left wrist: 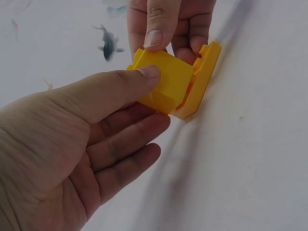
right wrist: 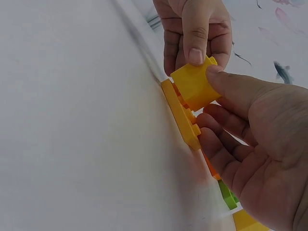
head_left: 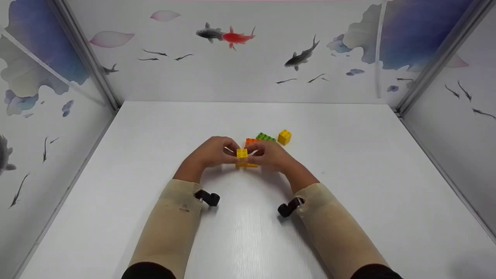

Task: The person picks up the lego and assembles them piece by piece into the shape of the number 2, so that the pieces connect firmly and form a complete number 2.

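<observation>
Both hands pinch one yellow block [head_left: 241, 153] between thumbs and fingers, the left hand [head_left: 214, 152] on its left side and the right hand [head_left: 270, 155] on its right. Under that block lies a flat yellow-orange studded plate [head_left: 248, 165]. In the left wrist view the yellow block [left wrist: 168, 79] stands over one end of the plate [left wrist: 204, 79], slightly tilted against it. The right wrist view shows a narrow gap between the block [right wrist: 193, 85] and the plate [right wrist: 180, 113], whose other studs are uncovered near the right fingertips.
Just behind the right hand lie an orange studded piece [head_left: 252, 141] and a green one [head_left: 266, 136]. Another yellow block [head_left: 284, 137] stands to their right. White panels with painted fish surround the white table [head_left: 240, 232] on the left, right and far sides.
</observation>
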Tool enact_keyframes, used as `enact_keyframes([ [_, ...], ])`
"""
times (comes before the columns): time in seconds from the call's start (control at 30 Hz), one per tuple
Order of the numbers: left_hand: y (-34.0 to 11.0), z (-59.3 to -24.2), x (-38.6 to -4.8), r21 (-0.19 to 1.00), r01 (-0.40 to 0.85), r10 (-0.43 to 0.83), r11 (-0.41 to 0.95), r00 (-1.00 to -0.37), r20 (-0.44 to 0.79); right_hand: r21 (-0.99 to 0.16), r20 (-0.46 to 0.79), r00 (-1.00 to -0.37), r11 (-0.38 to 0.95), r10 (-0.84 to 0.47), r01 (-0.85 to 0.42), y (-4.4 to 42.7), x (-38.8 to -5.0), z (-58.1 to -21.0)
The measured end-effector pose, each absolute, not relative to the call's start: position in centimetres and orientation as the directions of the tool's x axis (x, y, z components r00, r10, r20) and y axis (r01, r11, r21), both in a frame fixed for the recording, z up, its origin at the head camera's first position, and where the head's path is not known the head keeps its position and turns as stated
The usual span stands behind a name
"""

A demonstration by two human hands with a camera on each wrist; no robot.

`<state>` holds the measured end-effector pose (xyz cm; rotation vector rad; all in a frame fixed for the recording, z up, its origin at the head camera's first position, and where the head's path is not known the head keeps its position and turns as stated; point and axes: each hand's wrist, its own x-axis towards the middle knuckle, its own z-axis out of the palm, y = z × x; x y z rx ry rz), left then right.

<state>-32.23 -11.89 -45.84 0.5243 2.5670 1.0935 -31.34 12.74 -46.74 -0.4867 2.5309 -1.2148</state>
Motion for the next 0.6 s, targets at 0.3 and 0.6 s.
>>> enact_keyframes([
  [0.3, -11.79, -46.13, -32.27, 0.745, 0.228, 0.453, 0.627, -0.885, -0.110, -0.769, -0.109, -0.904, 0.611, -0.413, -0.187, 12.73, -31.35, -46.61],
  [0.6, -11.55, -46.18, -32.27, 0.729, 0.234, 0.449, 0.644, -0.887, -0.112, -0.764, -0.147, -0.911, 0.630, -0.385, -0.142, 12.84, -31.55, -46.64],
])
